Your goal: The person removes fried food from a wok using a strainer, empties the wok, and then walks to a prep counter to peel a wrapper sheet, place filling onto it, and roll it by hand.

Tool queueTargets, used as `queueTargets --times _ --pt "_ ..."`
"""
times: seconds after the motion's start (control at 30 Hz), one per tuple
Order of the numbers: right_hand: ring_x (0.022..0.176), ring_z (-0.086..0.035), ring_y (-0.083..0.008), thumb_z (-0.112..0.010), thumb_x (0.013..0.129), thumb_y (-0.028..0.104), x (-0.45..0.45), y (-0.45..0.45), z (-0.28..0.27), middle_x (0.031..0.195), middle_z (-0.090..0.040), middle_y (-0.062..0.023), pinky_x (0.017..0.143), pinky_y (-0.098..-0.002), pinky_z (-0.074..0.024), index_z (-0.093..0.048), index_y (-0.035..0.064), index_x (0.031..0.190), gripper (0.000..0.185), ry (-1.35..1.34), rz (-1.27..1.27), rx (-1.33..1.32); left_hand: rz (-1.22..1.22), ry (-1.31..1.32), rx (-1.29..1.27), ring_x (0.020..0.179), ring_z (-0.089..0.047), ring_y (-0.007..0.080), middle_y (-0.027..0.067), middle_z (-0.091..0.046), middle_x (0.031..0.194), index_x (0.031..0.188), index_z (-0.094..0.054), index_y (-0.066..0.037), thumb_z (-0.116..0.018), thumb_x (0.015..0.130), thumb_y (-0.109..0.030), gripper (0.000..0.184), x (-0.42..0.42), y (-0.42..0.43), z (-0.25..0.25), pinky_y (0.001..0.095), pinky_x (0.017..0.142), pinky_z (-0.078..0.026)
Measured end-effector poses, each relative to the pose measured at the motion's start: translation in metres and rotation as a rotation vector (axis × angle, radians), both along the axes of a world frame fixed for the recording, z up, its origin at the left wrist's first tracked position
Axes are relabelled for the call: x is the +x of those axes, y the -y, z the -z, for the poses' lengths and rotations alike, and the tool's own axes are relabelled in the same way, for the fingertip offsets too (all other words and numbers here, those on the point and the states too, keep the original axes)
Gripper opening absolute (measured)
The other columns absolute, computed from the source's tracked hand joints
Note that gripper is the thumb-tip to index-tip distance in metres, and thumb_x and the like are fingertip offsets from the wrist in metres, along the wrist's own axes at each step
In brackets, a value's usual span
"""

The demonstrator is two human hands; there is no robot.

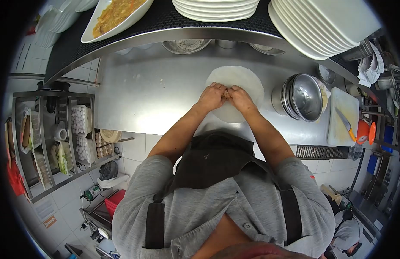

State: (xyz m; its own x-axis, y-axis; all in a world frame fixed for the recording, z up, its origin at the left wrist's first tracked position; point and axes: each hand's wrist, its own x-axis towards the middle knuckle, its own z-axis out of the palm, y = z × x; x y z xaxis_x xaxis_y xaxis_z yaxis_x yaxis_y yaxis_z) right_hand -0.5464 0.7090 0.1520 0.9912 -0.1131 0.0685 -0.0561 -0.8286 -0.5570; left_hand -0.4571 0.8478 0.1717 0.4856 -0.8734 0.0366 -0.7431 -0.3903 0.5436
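A thin, round, whitish sheet (236, 77), like a dough wrapper, lies flat on the steel worktop. Over its near-left part, a small lump of brownish filling (226, 93) shows between my hands. My left hand (212, 96) curls its fingers against the lump from the left. From the right, my right hand (242, 99) presses on the same lump with bent fingers. The fingers partly cover the filling, so its full shape is hidden.
Stacked metal bowls (307, 97) stand right of the sheet, before a white cutting board (338, 125) bearing a knife (346, 124). Overhead, a shelf (165, 35) holds plate stacks (217, 11) and a dish of food (118, 19). Egg trays (81, 121) fill a left rack.
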Motion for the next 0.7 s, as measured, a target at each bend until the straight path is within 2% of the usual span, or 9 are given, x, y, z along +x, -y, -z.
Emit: queueTargets --times 0.13,0.2,0.43,0.5,0.53,0.63,0.7 --pt "0.081 -0.057 -0.0261 -0.060 0.070 0.008 -0.006 0.012 -0.002 0.084 -0.057 -0.0092 0.073 -0.0350 -0.0472 -0.063 0.0060 0.085 0.016 0.073 -0.103 0.002 0.003 0.089 -0.091 0.089 -0.052 0.0231 0.0064 -0.058 0.091 0.096 -0.061 -0.007 -0.062 0.068 -0.009 0.028 -0.011 -0.005 0.008 0.0330 0.082 -0.044" --pt "0.081 -0.057 -0.0257 -0.061 0.070 0.008 -0.011 0.016 -0.002 0.084 -0.057 -0.0083 0.074 -0.0348 -0.0471 -0.064 0.0073 0.087 0.017 0.081 -0.087 0.003 -0.048 0.128 -0.162 0.086 -0.052 0.0222 0.0055 -0.058 0.089 0.090 -0.064 -0.008 -0.060 0.069 -0.007 0.021 -0.015 -0.006 0.009 0.0316 0.079 -0.044" --pt "0.084 -0.056 -0.0246 -0.063 0.068 0.005 -0.018 0.021 -0.007 0.086 -0.057 -0.0074 0.075 -0.0344 -0.0466 -0.064 0.0103 0.094 0.026 0.039 -0.033 0.006 -0.159 0.109 -0.169 0.085 -0.052 0.0227 0.0054 -0.057 0.087 0.090 -0.065 -0.007 -0.060 0.068 -0.005 0.022 -0.011 -0.012 0.010 0.0327 0.077 -0.045" --pt "0.084 -0.056 -0.0248 -0.063 0.069 0.008 -0.020 0.021 -0.021 0.086 -0.057 -0.0078 0.076 -0.0344 -0.0464 -0.064 0.0101 0.096 0.027 -0.016 -0.018 0.038 -0.126 0.027 -0.065 0.090 -0.053 0.0262 0.0080 -0.058 0.097 0.094 -0.064 -0.008 -0.062 0.067 -0.006 0.027 -0.006 -0.016 0.009 0.0339 0.082 -0.044" --pt "0.084 -0.056 -0.0249 -0.063 0.070 0.011 -0.020 0.021 -0.029 0.086 -0.057 -0.0081 0.076 -0.0344 -0.0462 -0.063 0.0100 0.097 0.027 -0.068 -0.004 0.065 -0.124 0.029 -0.063 0.090 -0.053 0.0262 0.0080 -0.058 0.097 0.094 -0.064 -0.008 -0.062 0.067 -0.006 0.027 -0.004 -0.017 0.010 0.0339 0.082 -0.044" --pt "0.085 -0.056 -0.0254 -0.065 0.069 0.015 -0.022 0.021 -0.042 0.087 -0.057 -0.0089 0.076 -0.0345 -0.0462 -0.063 0.0086 0.095 0.027 -0.009 0.068 0.158 -0.149 0.044 -0.085 0.098 -0.052 0.0285 0.0084 -0.058 0.105 0.096 -0.064 -0.008 -0.063 0.069 -0.011 0.027 0.002 -0.024 0.011 0.0344 0.086 -0.043" --pt "0.085 -0.056 -0.0256 -0.065 0.069 0.016 -0.016 0.018 -0.039 0.087 -0.057 -0.0091 0.075 -0.0347 -0.0462 -0.063 0.0089 0.094 0.026 0.041 0.078 0.144 -0.136 -0.067 -0.027 0.103 -0.051 0.0300 0.0093 -0.057 0.111 0.098 -0.063 -0.009 -0.063 0.069 -0.014 0.030 0.007 -0.026 0.003 0.0352 0.088 -0.041"
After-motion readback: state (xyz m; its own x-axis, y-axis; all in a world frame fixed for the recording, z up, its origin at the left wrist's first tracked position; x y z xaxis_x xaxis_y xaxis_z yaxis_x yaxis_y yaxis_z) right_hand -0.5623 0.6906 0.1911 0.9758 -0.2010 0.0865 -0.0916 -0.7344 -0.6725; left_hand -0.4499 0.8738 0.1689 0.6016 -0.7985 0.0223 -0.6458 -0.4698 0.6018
